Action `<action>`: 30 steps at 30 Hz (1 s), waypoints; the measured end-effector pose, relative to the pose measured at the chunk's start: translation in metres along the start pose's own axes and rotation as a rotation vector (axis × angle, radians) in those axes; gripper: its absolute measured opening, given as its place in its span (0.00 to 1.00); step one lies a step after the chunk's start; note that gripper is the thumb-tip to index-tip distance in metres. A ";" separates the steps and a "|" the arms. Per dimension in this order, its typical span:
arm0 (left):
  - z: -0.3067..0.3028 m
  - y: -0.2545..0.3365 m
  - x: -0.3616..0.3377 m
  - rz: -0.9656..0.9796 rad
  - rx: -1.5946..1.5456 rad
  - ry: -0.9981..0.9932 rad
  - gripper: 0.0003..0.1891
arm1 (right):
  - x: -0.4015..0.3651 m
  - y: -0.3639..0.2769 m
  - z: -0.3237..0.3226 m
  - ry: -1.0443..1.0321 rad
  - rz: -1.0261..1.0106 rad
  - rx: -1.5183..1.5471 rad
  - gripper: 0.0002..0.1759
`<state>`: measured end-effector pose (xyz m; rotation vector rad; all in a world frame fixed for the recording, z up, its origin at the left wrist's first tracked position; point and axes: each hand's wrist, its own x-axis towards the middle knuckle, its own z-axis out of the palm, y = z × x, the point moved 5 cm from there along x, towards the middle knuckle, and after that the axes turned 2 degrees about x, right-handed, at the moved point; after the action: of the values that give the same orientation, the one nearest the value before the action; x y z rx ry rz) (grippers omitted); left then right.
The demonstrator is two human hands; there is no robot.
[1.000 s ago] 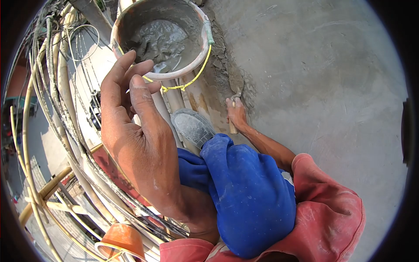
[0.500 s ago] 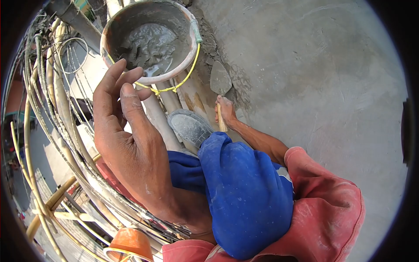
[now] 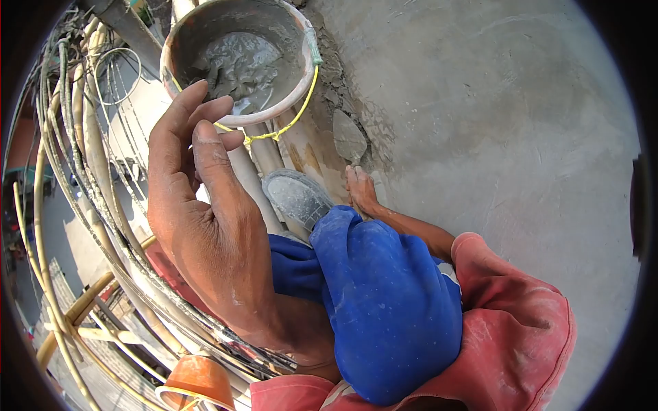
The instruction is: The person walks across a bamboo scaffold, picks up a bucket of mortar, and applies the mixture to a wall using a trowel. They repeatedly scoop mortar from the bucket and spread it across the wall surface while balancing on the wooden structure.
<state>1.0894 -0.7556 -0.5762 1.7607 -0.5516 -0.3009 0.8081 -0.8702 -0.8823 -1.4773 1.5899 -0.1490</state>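
My right hand [image 3: 360, 187] is closed around a pointed trowel, whose mortar-coated blade [image 3: 349, 138] lies at the rough edge of the grey cement surface. The trowel's handle is hidden by my fingers. Close to the camera, my left hand [image 3: 214, 219] is raised with loosely bent fingers apart and nothing visible in it. Beyond its fingertips stands a bucket [image 3: 277, 111] of wet grey mortar [image 3: 241, 65], with a yellow rope handle [image 3: 301, 116] hanging over the near side.
Smooth grey cement [image 3: 493, 137] spreads across the right. Bamboo poles [image 3: 67, 322] and bundled cables [image 3: 89, 185] run along the left. An orange bucket [image 3: 200, 380] is at lower left. A dusty shoe [image 3: 296, 195] rests on poles beside the mortar bucket.
My right hand and the trowel have shifted slightly towards me. The wooden handle, visible before below the hand, is now out of sight. My left hand keeps nearly the same pose.
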 end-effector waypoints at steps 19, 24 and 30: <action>-0.016 -0.009 -0.001 -0.161 -0.157 0.287 0.20 | -0.037 -0.264 -0.084 0.318 -0.971 -0.506 0.13; -0.020 -0.007 0.001 -0.134 -0.175 0.303 0.21 | 0.007 -0.334 -0.035 0.287 -1.200 -1.180 0.09; -0.027 -0.013 0.001 -0.139 -0.174 0.303 0.22 | 0.035 -0.338 0.057 0.181 -1.453 -1.536 0.07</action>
<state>1.1055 -0.7310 -0.5811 1.6390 -0.1807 -0.1679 1.0963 -0.9634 -0.7175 -3.6139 0.1099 0.2120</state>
